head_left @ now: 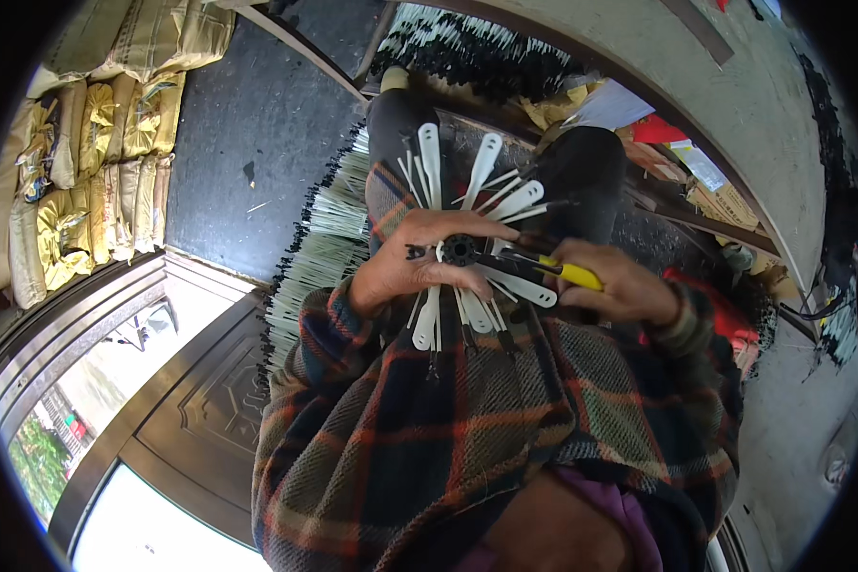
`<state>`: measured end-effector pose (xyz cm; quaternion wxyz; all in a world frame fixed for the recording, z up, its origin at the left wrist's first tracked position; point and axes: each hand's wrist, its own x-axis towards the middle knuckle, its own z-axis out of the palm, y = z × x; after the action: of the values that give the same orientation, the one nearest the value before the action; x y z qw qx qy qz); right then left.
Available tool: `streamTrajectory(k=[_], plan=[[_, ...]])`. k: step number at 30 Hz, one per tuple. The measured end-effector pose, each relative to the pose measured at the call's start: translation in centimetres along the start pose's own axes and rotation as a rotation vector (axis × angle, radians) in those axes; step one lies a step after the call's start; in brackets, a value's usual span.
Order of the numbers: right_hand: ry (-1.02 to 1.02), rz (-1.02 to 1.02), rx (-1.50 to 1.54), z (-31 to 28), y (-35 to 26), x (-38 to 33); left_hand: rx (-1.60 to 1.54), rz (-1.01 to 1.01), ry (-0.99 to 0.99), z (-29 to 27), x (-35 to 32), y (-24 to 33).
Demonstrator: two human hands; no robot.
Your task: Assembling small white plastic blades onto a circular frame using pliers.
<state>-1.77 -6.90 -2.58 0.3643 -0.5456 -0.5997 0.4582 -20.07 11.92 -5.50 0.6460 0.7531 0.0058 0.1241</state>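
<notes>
My left hand (405, 250) is wrapped round a black round hub (459, 251) with holes in its face, held above my lap. White flat arms (430, 157) with slots near their rounded ends fan outward from the hub, with thin white rods (499, 193) between them. A few rods end in black tips. From the right, my right hand (615, 283) grips yellow-handled pliers (580, 275). The dark jaws of the pliers point at the hub's right side; whether they pinch anything there is too small to tell.
Piles of white rods with black ends lie left of my legs (319, 276) and at the far side (467, 48). Yellowish sacks (114, 181) are stacked at the left. A curved-looking table edge (705, 143) runs along the right, with boxes (725, 205) beneath it.
</notes>
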Motion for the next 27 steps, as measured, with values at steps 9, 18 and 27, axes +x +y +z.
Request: streamTrajectory(k=[9, 18, 27], plan=[[-0.432, 0.313, -0.238, -6.3, -5.5, 1.6, -0.008, -0.022, -0.073, 0.5, 0.0, 0.9], [-0.408, 0.225, -0.311, -6.7, -5.4, 3.6, -0.185, -0.214, 0.012, 0.4, 0.0, 0.3], [0.415, 0.02, -0.764, -5.8, -1.9, 3.2, -0.193, -0.318, 0.467, -4.7, 0.6, 4.1]])
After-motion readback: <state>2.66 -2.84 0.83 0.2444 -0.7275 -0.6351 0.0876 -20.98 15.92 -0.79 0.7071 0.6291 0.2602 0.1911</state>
